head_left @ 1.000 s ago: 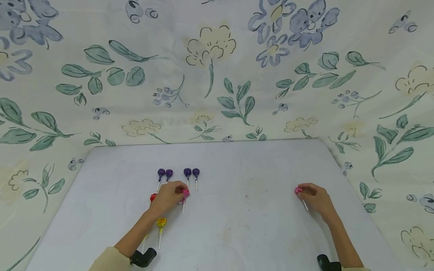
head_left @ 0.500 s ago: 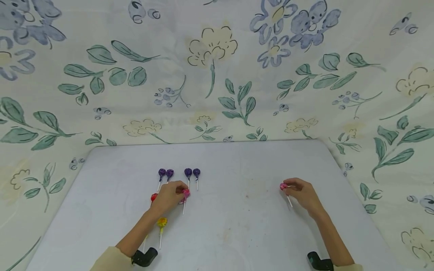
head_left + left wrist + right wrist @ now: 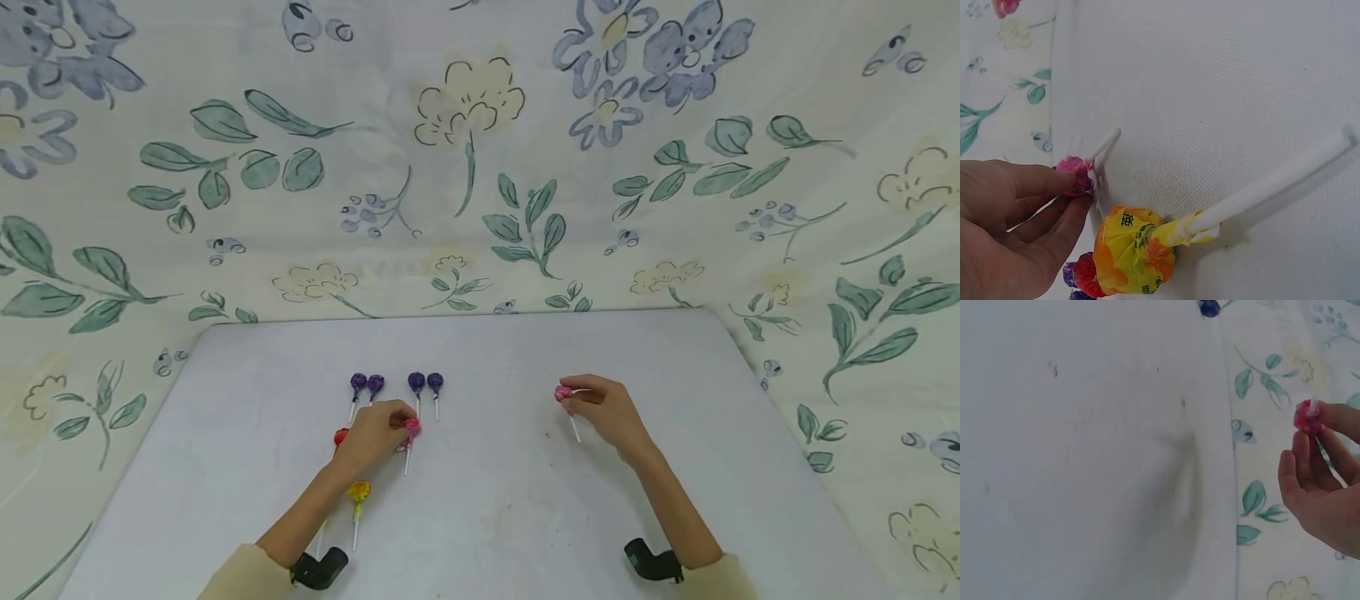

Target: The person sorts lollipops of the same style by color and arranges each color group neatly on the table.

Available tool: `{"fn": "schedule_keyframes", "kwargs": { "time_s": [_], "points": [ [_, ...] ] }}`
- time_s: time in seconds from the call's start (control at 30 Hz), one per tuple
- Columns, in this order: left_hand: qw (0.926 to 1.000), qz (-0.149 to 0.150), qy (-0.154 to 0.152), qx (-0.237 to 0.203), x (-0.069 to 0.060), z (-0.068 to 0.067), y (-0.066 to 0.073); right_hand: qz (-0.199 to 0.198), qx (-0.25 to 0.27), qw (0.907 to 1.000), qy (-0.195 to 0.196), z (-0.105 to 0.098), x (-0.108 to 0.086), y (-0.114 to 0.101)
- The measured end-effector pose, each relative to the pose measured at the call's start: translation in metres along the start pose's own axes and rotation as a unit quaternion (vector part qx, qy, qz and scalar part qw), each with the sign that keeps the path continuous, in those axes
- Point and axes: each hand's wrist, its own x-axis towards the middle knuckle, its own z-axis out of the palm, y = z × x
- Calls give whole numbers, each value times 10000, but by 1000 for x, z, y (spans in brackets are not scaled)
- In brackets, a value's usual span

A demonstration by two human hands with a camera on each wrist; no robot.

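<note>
My left hand (image 3: 375,435) pinches the wrapped head of a pink lollipop (image 3: 412,427), its white stick pointing toward me on the left half of the table. Farther right, my right hand (image 3: 611,414) pinches a second pink lollipop (image 3: 563,393) between thumb and fingers, stick slanting down. The right wrist view shows this pink lollipop (image 3: 1308,417) held above the surface, a shadow below. Close by the left hand lie a red lollipop (image 3: 341,437), partly covered by it, and a yellow lollipop (image 3: 1135,250). Another yellow one is mostly hidden under the left forearm.
Two purple lollipops (image 3: 367,384) lie side by side beyond the left hand, with another purple pair (image 3: 425,382) just right of them. The white table (image 3: 510,517) ends at a floral cloth (image 3: 480,275) behind. Black wrist cameras (image 3: 320,569) sit on both forearms.
My right hand has moved left across the table, carrying the pink lollipop with it. The left hand has stayed in place on its lollipop.
</note>
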Motion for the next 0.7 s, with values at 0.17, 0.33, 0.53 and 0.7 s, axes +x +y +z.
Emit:
{"fn": "schedule_keyframes", "kwargs": {
  "time_s": [0.17,0.33,0.53,0.7],
  "points": [
    [10000,-6,27,2,0,1,-1,-118,161,9997,-119,28,6,-7],
    [10000,-39,17,81,0,0,-1,-226,319,9989,-268,54,10,-9],
    [10000,-18,21,85,0,0,-2,-239,354,9977,-520,85,15,-11],
    [10000,33,23,54,1,0,-2,-224,297,9973,-628,110,19,-12]
  ]
}}
